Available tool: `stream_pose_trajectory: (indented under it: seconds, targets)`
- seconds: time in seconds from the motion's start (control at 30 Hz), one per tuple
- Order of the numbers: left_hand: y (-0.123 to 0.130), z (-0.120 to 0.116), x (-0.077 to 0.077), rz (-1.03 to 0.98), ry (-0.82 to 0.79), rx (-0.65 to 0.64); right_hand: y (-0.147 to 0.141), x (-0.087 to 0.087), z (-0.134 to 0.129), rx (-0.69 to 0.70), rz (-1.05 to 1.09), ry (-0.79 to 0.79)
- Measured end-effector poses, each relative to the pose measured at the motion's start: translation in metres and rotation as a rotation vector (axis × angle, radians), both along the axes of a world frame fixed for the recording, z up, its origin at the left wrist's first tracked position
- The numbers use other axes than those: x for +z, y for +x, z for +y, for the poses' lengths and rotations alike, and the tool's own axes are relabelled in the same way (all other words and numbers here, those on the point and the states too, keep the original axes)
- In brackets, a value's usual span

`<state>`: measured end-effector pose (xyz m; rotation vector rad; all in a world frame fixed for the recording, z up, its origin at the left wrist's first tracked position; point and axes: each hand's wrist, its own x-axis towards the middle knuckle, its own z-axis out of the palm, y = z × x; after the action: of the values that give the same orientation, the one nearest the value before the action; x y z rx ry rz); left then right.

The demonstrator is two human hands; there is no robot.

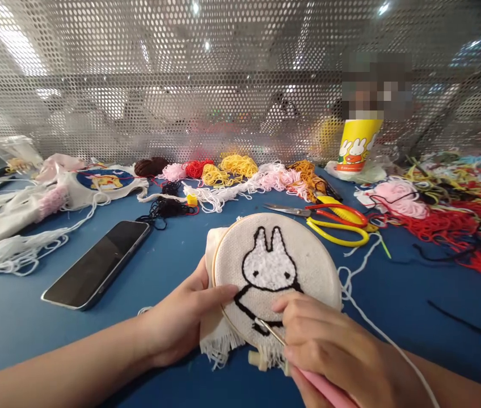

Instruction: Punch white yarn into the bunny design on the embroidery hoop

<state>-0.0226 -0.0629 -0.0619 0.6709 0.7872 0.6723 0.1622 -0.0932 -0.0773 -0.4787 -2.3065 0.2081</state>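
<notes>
Left hand (183, 317) clamps the hooped cloth (315, 260) over the blue table (172, 255), right hand (329, 343) fingers closed round the pink-handled needle (273, 333); we should keep it taut, punches evenly spaced.

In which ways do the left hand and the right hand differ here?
The left hand holds the hooped cloth at its edge, whereas the right hand holds a pink-handled tool. The left hand's thumb lies across the cloth's border; the right hand's fingers curl around the tool. Both hands are bare.
</notes>
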Motion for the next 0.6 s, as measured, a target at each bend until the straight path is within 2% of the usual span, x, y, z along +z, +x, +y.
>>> stream_pose_trajectory:
  seconds: [0.3, 0.6]
  targets:
    - [-0.0003, -0.0004, -0.0001, 0.009, -0.018, 0.0, 0.0042, -0.0024, 0.0013, 0.044, -0.119, -0.07]
    - [0.0004, -0.0014, 0.0022, 0.031, -0.02, 0.008, 0.0, 0.0056, 0.0036, 0.023, -0.256, 0.023]
